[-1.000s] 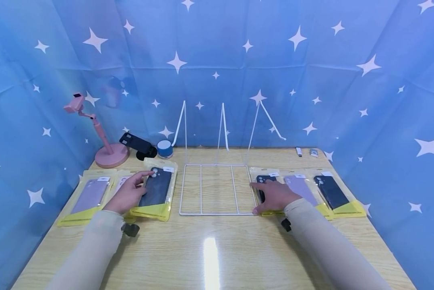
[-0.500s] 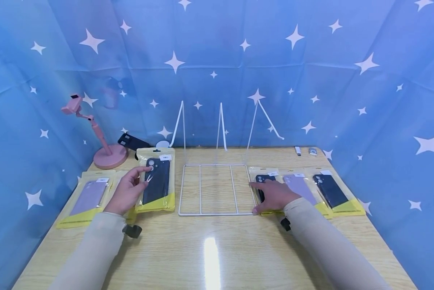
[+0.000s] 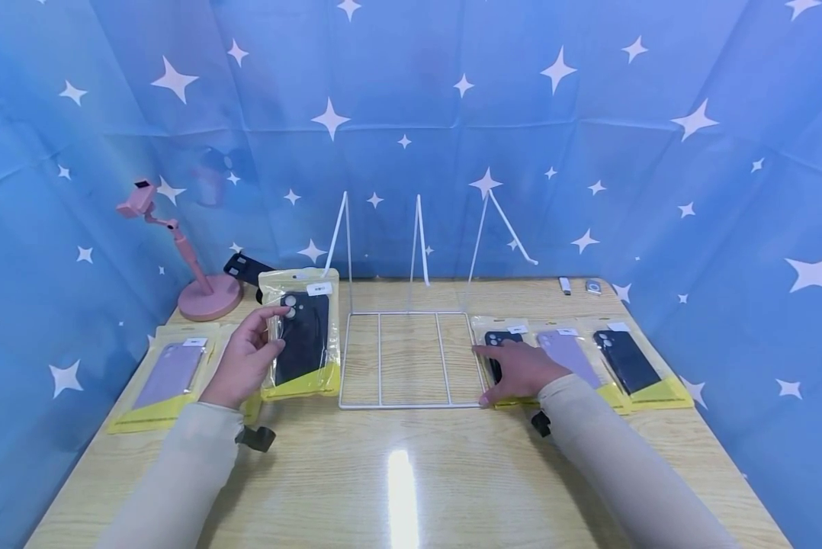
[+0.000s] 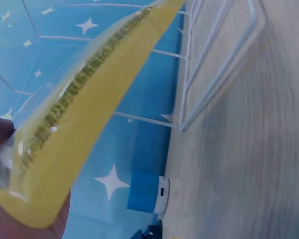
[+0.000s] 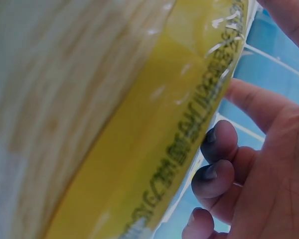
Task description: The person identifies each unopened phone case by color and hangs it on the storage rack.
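My left hand (image 3: 274, 332) holds a packaged black phone case (image 3: 304, 335) in a clear and yellow bag, lifted off the table and tilted upright, just left of the white wire rack (image 3: 411, 358). In the left wrist view the bag's yellow bottom edge (image 4: 84, 114) fills the left side, with the rack's wires (image 4: 214, 64) behind it. My right hand (image 3: 493, 374) rests on another packaged black case (image 3: 502, 337) lying flat at the rack's right edge. The right wrist view shows that bag's yellow strip (image 5: 154, 149) beside my fingers (image 5: 219, 164).
A purple case bag (image 3: 167, 374) lies at the left; a purple one (image 3: 572, 354) and a dark one (image 3: 627, 358) lie at the right. A pink phone stand (image 3: 198, 290), a black holder (image 3: 246, 267) and a blue speaker (image 4: 147, 191) stand at the back left. Blue starred cloth walls the table.
My left hand has lifted the black case bag off the table, tipped it upright and carried it slightly towards the rack. The right hand has stayed still.
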### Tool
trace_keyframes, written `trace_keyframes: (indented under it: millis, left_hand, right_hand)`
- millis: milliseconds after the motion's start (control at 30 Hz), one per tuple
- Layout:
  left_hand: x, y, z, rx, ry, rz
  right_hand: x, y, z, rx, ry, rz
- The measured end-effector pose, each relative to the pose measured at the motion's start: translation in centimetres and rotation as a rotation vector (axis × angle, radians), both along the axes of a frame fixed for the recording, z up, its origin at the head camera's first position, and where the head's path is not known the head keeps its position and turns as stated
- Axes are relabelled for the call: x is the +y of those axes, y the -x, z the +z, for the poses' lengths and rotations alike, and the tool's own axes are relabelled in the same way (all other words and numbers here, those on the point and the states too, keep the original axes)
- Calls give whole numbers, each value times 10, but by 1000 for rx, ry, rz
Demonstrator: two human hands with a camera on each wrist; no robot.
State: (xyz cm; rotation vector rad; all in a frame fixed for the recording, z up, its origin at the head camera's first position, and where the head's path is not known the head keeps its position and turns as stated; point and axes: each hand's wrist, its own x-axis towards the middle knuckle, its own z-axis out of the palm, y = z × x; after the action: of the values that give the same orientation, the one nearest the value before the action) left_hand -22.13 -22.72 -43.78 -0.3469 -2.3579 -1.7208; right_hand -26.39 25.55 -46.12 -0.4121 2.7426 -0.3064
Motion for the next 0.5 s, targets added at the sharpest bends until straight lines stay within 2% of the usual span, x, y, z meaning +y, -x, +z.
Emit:
trace_keyframes:
  millis: [267,500]
  left_hand:
    - [10,-5,9,82,-33,-14]
    - [18,-17,24,109,-9,0]
  right_hand:
    - [0,1,-1,-6,-3,-1]
    - [0,2,-2,-16,-3,-13]
